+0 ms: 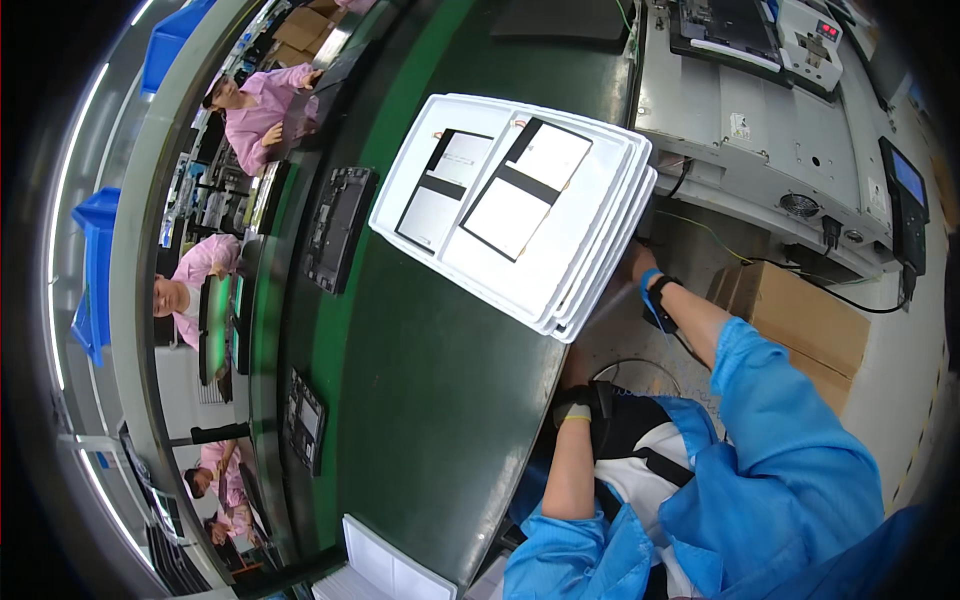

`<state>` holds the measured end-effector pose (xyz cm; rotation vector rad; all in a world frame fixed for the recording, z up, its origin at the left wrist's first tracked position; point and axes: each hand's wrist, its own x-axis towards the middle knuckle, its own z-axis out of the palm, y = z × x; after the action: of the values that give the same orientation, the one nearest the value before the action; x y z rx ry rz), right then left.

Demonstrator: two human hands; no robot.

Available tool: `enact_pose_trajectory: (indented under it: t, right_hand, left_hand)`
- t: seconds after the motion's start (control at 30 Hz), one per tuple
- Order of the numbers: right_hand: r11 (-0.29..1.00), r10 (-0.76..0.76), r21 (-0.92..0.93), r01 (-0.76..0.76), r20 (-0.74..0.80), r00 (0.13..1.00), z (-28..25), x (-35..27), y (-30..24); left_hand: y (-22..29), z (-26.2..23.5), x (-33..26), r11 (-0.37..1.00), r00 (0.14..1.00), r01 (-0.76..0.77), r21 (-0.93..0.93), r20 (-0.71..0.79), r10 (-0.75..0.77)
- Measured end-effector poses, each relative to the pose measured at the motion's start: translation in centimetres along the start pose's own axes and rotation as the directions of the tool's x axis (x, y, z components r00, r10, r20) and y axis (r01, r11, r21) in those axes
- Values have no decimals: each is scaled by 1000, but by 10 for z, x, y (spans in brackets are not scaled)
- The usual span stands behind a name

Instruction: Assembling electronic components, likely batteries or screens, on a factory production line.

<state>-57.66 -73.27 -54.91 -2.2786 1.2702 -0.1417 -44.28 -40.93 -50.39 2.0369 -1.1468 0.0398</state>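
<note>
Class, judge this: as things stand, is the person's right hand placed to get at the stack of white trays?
Probably yes. The right hand is already at the edge of the stack of white trays overhanging the green conveyor belt; nothing lies between them.

Bright, even overhead light; the white trays (520,190) glare slightly at centre. Around them, straight edges bow strongly, and beyond lies a black fisheye rim. Focus is sharp, shadows soft.
</note>
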Motion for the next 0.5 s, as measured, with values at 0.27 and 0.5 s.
enact_pose_trajectory:
  t: [0.27,0.5]
  right_hand:
    - [766,334,554,-325,88,938,-171,-171,-138]
    - [726,295,646,-237,20,955,-204,-218,-142]
  left_hand:
    - [139,-90,64,893,858,419,-166,395,-329]
    - [153,-99,67,850,785,501,-161,499,-368]
